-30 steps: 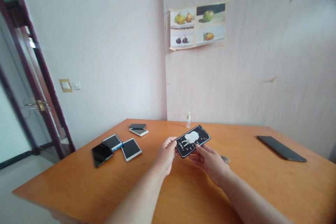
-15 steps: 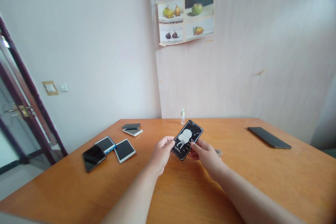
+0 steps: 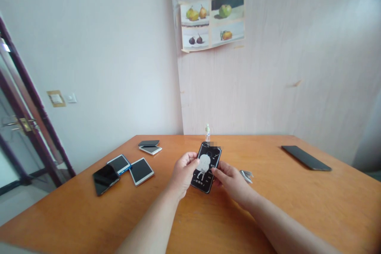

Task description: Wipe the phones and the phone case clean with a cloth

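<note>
A smartphone in a black case is held up above the table, its back facing me. The case carries a white cartoon figure and white lettering, with the camera opening at the top. My left hand grips the left edge, thumb on the back of the case. On the other side my right hand pinches the right edge, thumb also on the back; its other fingers are mostly hidden behind the phone. Just right of that hand lies a small greyish-white item whose kind I cannot make out.
To the left lie a black phone, a blue-edged phone, a white phone and two overlapping phones. A small pump bottle stands at the back of the wooden table. A flat black object lies right.
The phone has turned more upright and moved slightly left and down in my hands. My right hand has shifted a little left, uncovering more of the small greyish item.
</note>
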Action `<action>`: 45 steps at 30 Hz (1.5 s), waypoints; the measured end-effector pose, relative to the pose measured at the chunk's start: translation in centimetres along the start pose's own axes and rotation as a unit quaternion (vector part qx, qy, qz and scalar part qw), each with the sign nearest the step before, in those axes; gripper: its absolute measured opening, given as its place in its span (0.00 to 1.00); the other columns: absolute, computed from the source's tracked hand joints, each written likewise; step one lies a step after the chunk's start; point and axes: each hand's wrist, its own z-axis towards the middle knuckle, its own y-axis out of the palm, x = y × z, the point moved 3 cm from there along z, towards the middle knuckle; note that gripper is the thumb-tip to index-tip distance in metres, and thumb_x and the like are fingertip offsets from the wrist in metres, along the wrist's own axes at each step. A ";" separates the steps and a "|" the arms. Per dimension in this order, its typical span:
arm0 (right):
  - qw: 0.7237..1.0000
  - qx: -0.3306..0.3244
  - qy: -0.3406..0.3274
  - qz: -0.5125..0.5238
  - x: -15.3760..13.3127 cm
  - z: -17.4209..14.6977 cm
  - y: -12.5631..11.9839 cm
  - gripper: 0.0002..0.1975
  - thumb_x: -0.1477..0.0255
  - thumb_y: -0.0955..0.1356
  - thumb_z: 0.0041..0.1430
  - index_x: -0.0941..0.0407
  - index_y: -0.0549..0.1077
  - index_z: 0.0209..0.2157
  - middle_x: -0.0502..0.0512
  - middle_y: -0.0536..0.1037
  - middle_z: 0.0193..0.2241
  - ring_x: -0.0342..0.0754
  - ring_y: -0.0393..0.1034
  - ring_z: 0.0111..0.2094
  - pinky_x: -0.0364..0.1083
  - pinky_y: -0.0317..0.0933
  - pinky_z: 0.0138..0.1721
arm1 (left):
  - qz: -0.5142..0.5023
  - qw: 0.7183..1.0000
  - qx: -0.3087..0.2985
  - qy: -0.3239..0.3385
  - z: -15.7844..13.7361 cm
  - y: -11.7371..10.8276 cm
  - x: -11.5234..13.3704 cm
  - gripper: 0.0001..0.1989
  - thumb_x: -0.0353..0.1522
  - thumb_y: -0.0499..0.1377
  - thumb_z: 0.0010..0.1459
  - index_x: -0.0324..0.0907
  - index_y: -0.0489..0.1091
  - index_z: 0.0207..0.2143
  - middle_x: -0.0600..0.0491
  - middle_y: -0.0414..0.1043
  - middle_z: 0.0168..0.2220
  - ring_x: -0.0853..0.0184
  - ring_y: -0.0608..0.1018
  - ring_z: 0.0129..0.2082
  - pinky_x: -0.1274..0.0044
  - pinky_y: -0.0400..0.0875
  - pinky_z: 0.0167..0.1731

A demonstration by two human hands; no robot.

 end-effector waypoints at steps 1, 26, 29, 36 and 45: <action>1.000 -0.006 -0.001 0.000 0.2 0.0 0.0 0.17 0.54 0.70 0.53 0.55 0.71 0.31 0.49 0.73 0.25 0.42 0.62 0.24 0.41 0.58 0.26 | -0.003 1.000 0.001 0.002 0.0 0.0 0.1 0.14 0.36 0.65 0.51 0.39 0.72 0.39 0.50 0.77 0.36 0.65 0.78 0.35 0.77 0.70 0.36; 0.992 0.095 -0.082 -0.035 -3.7 0.1 -2.0 0.18 0.55 0.71 0.52 0.55 0.70 0.35 0.49 0.71 0.25 0.42 0.64 0.25 0.42 0.57 0.25 | 0.070 0.992 -0.023 0.104 -1.2 0.8 3.0 0.14 0.37 0.62 0.56 0.42 0.71 0.44 0.50 0.75 0.41 0.66 0.76 0.37 0.76 0.68 0.40; 0.991 0.093 -0.086 -0.038 -4.5 -0.1 -1.7 0.17 0.57 0.72 0.51 0.55 0.69 0.33 0.48 0.71 0.24 0.42 0.63 0.25 0.42 0.57 0.26 | 0.107 0.986 -0.004 0.130 -1.3 0.7 3.5 0.14 0.37 0.64 0.55 0.42 0.70 0.42 0.51 0.74 0.38 0.68 0.74 0.35 0.77 0.68 0.38; 0.992 0.071 -0.081 -0.068 -5.5 -0.8 -1.3 0.15 0.60 0.72 0.52 0.55 0.66 0.30 0.45 0.65 0.21 0.40 0.56 0.22 0.41 0.50 0.23 | 0.120 0.983 -0.007 0.136 -1.7 0.9 4.2 0.10 0.34 0.62 0.56 0.43 0.68 0.40 0.56 0.70 0.34 0.71 0.72 0.31 0.79 0.66 0.35; 0.986 0.082 -0.097 -0.111 -5.2 -0.5 -1.4 0.12 0.63 0.70 0.55 0.55 0.65 0.31 0.44 0.64 0.21 0.41 0.56 0.23 0.41 0.50 0.24 | 0.099 0.984 -0.018 0.144 -1.9 1.2 4.5 0.09 0.33 0.61 0.56 0.43 0.67 0.39 0.57 0.68 0.33 0.71 0.70 0.31 0.79 0.65 0.35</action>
